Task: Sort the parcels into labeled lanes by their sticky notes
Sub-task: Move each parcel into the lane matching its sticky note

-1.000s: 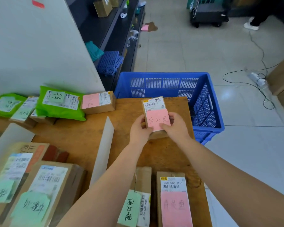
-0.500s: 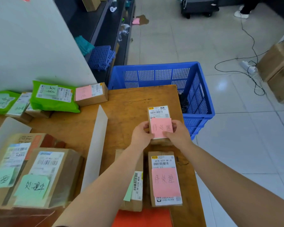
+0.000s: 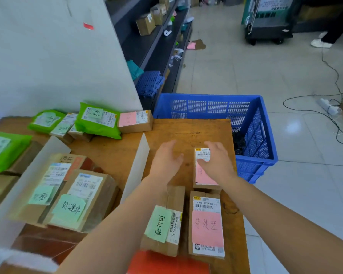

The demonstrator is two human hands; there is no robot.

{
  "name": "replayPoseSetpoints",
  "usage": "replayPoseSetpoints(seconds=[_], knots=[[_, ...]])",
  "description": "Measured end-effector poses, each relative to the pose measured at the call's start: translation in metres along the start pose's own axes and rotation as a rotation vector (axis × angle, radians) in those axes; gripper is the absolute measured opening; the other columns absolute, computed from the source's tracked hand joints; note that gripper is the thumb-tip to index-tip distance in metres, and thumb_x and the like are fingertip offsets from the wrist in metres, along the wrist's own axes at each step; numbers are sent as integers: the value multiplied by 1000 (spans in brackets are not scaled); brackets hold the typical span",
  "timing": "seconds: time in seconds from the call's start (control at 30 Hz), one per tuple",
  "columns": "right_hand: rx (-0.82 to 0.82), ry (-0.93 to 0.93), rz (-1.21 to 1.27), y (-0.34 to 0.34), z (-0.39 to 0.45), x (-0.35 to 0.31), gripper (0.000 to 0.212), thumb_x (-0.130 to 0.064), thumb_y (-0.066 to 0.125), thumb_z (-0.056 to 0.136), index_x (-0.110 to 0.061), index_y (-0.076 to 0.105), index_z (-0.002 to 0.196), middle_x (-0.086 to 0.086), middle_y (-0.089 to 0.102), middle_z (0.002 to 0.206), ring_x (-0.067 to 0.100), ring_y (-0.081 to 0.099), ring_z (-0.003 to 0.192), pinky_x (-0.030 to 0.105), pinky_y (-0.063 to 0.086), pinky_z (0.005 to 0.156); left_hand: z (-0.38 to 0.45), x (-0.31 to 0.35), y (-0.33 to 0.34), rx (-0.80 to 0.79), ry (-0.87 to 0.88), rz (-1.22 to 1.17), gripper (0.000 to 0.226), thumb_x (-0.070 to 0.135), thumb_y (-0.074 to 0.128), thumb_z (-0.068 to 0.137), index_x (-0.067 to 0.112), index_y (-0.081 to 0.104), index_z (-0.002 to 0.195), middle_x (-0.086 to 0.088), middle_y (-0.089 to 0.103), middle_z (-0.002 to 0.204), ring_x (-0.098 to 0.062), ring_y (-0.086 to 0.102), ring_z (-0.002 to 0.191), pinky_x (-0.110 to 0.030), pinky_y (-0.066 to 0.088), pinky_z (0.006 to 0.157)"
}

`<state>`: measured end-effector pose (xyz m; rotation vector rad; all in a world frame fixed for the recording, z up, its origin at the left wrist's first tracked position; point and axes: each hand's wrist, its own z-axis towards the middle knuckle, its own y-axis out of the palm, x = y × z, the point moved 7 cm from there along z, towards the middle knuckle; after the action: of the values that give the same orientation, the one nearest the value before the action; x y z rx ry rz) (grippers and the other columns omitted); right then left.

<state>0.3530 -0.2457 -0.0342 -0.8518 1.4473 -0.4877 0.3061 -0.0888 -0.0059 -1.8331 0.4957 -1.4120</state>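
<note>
A small cardboard parcel with a pink note (image 3: 203,176) lies flat on the wooden table (image 3: 188,131) in the right lane. My right hand (image 3: 216,162) hovers over its right side with fingers spread and partly hides it. My left hand (image 3: 166,159) is open just left of it, holding nothing. Nearer me lie a parcel with a pink note (image 3: 206,224) and one with a green note (image 3: 163,222). A white divider (image 3: 136,167) stands left of this lane.
Left of the divider lie boxes with green notes (image 3: 71,202) and a second white divider (image 3: 28,180). Green bags (image 3: 98,121) and a pink-noted box (image 3: 136,120) line the table's far edge. A blue crate (image 3: 251,123) stands off the table's right corner. An orange sheet (image 3: 166,264) lies nearest me.
Both hands have set the small pink-noted parcel down on the table behind the nearer parcels and let go of it. Their fingers have spread apart.
</note>
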Motion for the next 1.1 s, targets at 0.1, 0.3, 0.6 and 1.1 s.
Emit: replayPoseSetpoints(seconds=[0.1, 0.3, 0.6, 1.1], knots=[[-17, -115, 9, -4, 10, -52, 58, -32, 62, 85, -22, 39, 137, 1, 38, 141, 20, 37, 130, 35, 37, 102, 2, -3, -61, 92, 40, 74, 55, 26, 58, 88, 21, 37, 139, -1, 42, 142, -19, 40, 130, -32, 35, 103], [-20, -222, 68, 20, 21, -145, 60, -34, 63, 84, -21, 39, 138, 1, 40, 139, 20, 40, 129, 33, 37, 102, 9, -36, -148, 196, 22, 90, 46, 23, 54, 89, 14, 44, 133, -7, 49, 136, -24, 45, 124, -31, 38, 94], [21, -77, 97, 97, 50, -211, 63, -35, 64, 83, -22, 39, 139, 2, 42, 138, 19, 43, 126, 32, 40, 99, 65, -115, -190, 62, 98, 160, 53, 31, 53, 91, 16, 36, 139, -6, 43, 141, -23, 40, 129, -37, 36, 103], [-48, -26, -536, 175, 151, -210, 59, -40, 55, 87, -22, 34, 138, 5, 41, 135, 24, 43, 119, 35, 47, 88, 196, -186, -148, -79, 151, 481, 34, 28, 46, 90, 11, 48, 120, -12, 50, 118, -29, 47, 112, -40, 45, 81]])
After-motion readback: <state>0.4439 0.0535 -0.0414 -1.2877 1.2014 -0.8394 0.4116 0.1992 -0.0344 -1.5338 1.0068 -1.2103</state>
